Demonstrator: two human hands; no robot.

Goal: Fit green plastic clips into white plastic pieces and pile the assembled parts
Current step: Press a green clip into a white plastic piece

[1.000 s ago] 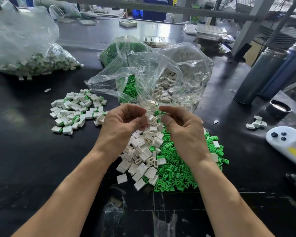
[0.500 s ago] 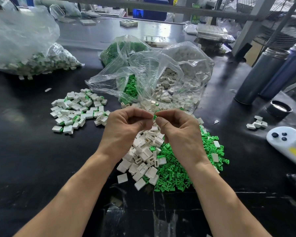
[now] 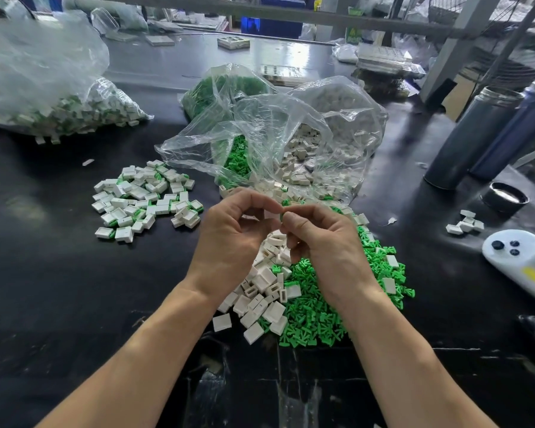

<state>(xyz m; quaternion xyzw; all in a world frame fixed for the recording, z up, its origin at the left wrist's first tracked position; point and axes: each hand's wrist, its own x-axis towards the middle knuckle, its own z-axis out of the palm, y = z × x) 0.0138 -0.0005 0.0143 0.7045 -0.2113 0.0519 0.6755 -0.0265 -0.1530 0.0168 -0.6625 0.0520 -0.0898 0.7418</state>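
Note:
My left hand point(image 3: 229, 239) pinches a white plastic piece point(image 3: 271, 214) between thumb and fingers. My right hand point(image 3: 325, 245) meets it fingertip to fingertip and pinches a green clip point(image 3: 281, 216) against that piece; the clip is mostly hidden. Below both hands lies a heap of loose white pieces point(image 3: 261, 288) beside a spread of green clips point(image 3: 318, 316). A pile of assembled white-and-green parts point(image 3: 145, 199) sits on the black table to the left.
Open clear bags of green clips point(image 3: 238, 156) and white pieces point(image 3: 309, 156) lie just behind my hands. A big bag of assembled parts point(image 3: 62, 115) is far left. Two dark cylinders point(image 3: 473, 134), a black cap point(image 3: 504, 197), a few white pieces point(image 3: 465, 225) and a white tool point(image 3: 519, 257) stand right.
My hands have come together from apart above the heap. The fingertips now press the green clip and the white piece against each other, slightly higher than before.

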